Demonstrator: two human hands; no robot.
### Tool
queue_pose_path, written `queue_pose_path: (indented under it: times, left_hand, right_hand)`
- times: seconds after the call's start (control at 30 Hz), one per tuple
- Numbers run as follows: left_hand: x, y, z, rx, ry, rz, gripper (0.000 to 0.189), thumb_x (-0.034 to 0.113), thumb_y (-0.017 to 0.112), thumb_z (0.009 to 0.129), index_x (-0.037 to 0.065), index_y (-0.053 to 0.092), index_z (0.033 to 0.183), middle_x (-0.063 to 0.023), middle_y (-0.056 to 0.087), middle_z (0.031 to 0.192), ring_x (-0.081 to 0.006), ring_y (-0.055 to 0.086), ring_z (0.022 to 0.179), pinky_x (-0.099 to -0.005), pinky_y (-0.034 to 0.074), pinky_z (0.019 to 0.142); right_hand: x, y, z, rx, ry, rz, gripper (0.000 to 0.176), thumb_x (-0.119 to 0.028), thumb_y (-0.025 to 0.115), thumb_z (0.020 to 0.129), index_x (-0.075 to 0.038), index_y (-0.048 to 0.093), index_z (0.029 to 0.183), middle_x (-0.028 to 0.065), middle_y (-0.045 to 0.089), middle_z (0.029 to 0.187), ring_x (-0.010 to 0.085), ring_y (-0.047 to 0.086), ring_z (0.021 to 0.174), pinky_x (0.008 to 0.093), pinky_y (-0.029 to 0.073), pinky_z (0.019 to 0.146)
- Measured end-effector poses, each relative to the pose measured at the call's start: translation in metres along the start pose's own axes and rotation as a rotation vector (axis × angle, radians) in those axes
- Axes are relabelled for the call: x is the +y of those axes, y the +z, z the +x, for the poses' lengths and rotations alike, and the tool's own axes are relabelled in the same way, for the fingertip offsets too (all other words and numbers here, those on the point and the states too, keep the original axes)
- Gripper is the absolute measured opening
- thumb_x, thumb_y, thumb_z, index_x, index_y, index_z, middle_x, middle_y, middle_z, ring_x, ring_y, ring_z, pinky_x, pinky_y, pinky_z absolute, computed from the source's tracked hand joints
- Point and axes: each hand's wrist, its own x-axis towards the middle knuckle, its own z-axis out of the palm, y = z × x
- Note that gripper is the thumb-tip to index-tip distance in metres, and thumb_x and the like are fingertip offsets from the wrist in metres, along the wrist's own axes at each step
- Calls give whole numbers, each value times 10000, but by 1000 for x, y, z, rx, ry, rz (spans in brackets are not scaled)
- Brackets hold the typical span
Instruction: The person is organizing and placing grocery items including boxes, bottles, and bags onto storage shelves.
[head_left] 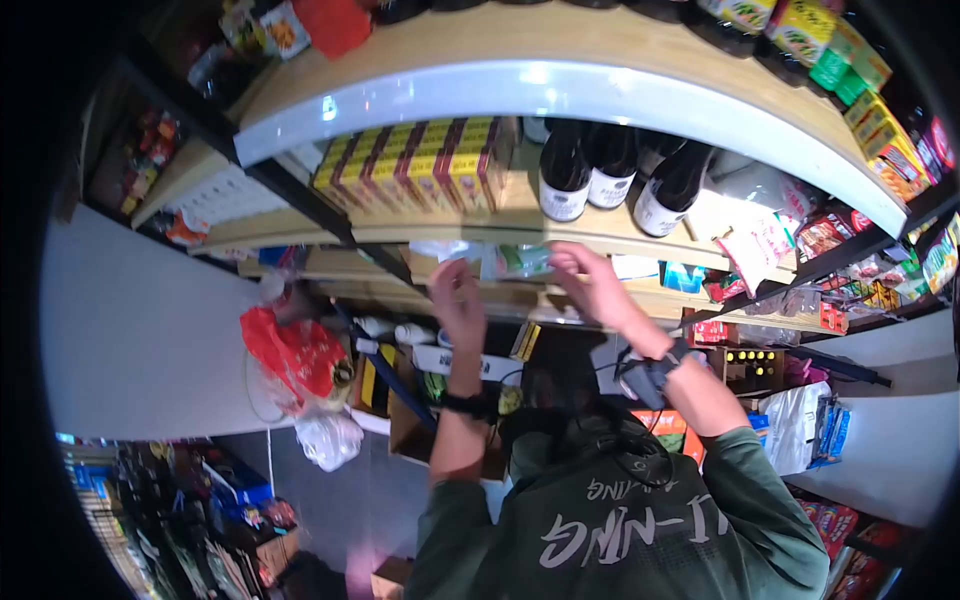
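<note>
My right hand (592,284) reaches to the shelf, its thumb and fingers closed on the right end of a clear packet (520,261) with green on it. Left of it, my left hand (458,302) is raised with loosely bent fingers slightly apart, beside the packet's left end; nothing shows in its grip. A pale clear wrapper (440,247) lies at the shelf edge just above its fingertips. Yellow and maroon boxes (420,165) stand in rows on the shelf above my hands. Dark bottles with white labels (563,185) stand to their right.
A curved upper shelf edge (560,80) runs across the top. Snack bags (760,250) fill the right shelves. A red plastic bag (290,350) hangs at the left above a white bag (329,440). Below are white bottles and a cardboard box (410,435).
</note>
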Motion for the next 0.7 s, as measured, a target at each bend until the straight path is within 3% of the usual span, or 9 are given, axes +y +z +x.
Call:
queue_pose_path:
  times: [0.1, 0.17, 0.2, 0.33, 0.43, 0.5, 0.57, 0.63, 0.7]
  left_hand:
    - [-17, -71, -45, 18, -218, 135, 193, -2, 560, 901, -2, 596, 1091, -97, 543, 1066, -151, 549, 861, -267, 470, 744]
    - [-37, -108, -86, -18, -329, 153, 209, 29, 566, 923, -10, 566, 1128, -93, 523, 1120, -169, 528, 969, -283, 448, 858]
    - [-46, -121, -104, -31, -252, 273, 211, 32, 565, 924, -9, 566, 1131, -88, 530, 1109, -164, 526, 983, -274, 447, 843]
    - [-58, -147, -178, -8, -509, 307, 204, 60, 602, 918, 11, 580, 1115, -34, 573, 994, -115, 542, 839, -230, 438, 737]
    - [-55, -154, -227, 99, -687, 75, 174, 92, 634, 913, 20, 598, 1068, -9, 578, 867, -92, 525, 701, -226, 433, 634]
    - [-31, -159, -249, 112, -1030, -85, 121, 118, 654, 911, 10, 605, 937, 21, 589, 728, -80, 521, 603, -233, 436, 557]
    - [-24, -166, -282, 220, -1041, -92, 209, 196, 653, 925, 2, 604, 866, 5, 587, 675, -73, 507, 541, -236, 396, 481]
    - [0, -179, -295, 69, -1244, 167, 272, 238, 616, 947, -9, 606, 833, -30, 586, 661, -87, 532, 551, -245, 412, 499]
    - [-6, -195, -344, 115, -1310, 168, 280, 242, 594, 956, -12, 617, 838, -46, 584, 659, -95, 542, 556, -250, 423, 512]
  right_hand:
    - [25, -37, -34, -152, 270, 151, 257, 9, 591, 912, -19, 577, 1167, 43, 661, 992, 94, 605, 928, 235, 476, 857]
    - [48, -55, -53, -167, 338, 143, 242, -10, 597, 915, -14, 579, 1156, 50, 665, 1010, 102, 612, 947, 245, 482, 858]
    - [54, -61, -61, -167, 389, 132, 236, -19, 603, 914, -16, 584, 1149, 44, 664, 1007, 114, 618, 963, 249, 483, 863]
    - [103, -86, -90, -270, 524, 141, 204, -14, 586, 919, -4, 598, 1123, 53, 653, 1006, 125, 627, 952, 251, 495, 851]
    - [153, -82, -100, -481, 670, 248, 183, -107, 603, 918, 0, 611, 1067, 60, 649, 911, 114, 635, 768, 245, 513, 733]
    - [168, -54, -94, -548, 871, 114, 177, -126, 609, 910, -12, 615, 1047, 44, 649, 875, 104, 625, 670, 258, 517, 633]
    - [220, -18, -108, -554, 885, 42, 203, -233, 611, 940, -36, 650, 970, 11, 640, 782, 73, 603, 687, 237, 463, 583]
    - [245, 10, -116, -608, 754, -64, 184, -201, 597, 937, -26, 649, 957, 29, 650, 787, 110, 613, 696, 254, 479, 611]
    - [311, 37, -133, -585, 351, -307, 177, -140, 586, 889, -35, 635, 1022, 97, 683, 836, 207, 659, 806, 333, 524, 738]
